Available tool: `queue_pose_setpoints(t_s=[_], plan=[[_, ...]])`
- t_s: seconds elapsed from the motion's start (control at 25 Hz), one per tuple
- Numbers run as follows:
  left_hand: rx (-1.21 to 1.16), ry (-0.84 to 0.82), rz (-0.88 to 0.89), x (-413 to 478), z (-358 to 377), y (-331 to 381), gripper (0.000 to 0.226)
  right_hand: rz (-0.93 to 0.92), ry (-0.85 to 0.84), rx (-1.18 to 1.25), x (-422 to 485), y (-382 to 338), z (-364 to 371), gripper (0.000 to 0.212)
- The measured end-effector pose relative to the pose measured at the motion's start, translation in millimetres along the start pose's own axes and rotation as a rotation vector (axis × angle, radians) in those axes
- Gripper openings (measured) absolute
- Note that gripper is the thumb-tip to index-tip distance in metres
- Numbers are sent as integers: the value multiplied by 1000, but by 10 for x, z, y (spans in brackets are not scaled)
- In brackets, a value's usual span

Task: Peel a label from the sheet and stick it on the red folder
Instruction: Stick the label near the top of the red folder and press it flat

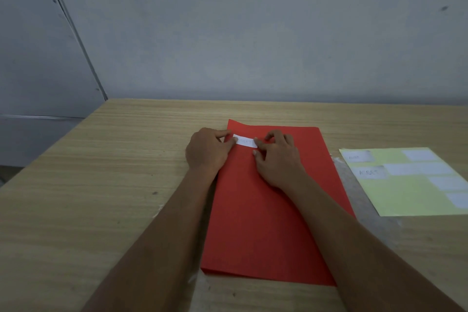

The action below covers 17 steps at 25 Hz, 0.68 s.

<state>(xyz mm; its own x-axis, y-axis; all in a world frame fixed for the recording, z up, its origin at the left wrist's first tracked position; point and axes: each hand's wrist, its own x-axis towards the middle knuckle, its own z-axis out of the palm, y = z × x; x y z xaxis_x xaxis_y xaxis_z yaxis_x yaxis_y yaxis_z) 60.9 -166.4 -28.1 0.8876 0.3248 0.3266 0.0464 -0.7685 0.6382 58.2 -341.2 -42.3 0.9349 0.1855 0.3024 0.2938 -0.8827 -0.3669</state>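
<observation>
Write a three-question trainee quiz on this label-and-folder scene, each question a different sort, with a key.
1. True or false: the small white paper label is at the far end of the flat red card folder.
2. Multiple choice: where does the pale yellow backing sheet lie? A) under the folder B) on the wooden table, apart from the folder, on the person's right C) in the left hand
3. Short answer: which hands touch the label?

Key
1. True.
2. B.
3. Both: the left hand at its left end, the right hand at its right end.
</observation>
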Motion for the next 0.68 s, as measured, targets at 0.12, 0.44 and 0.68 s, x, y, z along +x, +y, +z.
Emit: queue_pose_setpoints(t_s=[0.12, 0.44, 0.68], plan=[[66, -67, 120, 9, 15, -25, 29, 0, -12, 4, 6, 16, -2, 44], [138, -206, 265, 0, -67, -52, 28, -20, -34, -41, 1, -1, 4, 41], [71, -201, 286, -9, -77, -93, 31, -63, -53, 19, 9, 60, -6, 35]])
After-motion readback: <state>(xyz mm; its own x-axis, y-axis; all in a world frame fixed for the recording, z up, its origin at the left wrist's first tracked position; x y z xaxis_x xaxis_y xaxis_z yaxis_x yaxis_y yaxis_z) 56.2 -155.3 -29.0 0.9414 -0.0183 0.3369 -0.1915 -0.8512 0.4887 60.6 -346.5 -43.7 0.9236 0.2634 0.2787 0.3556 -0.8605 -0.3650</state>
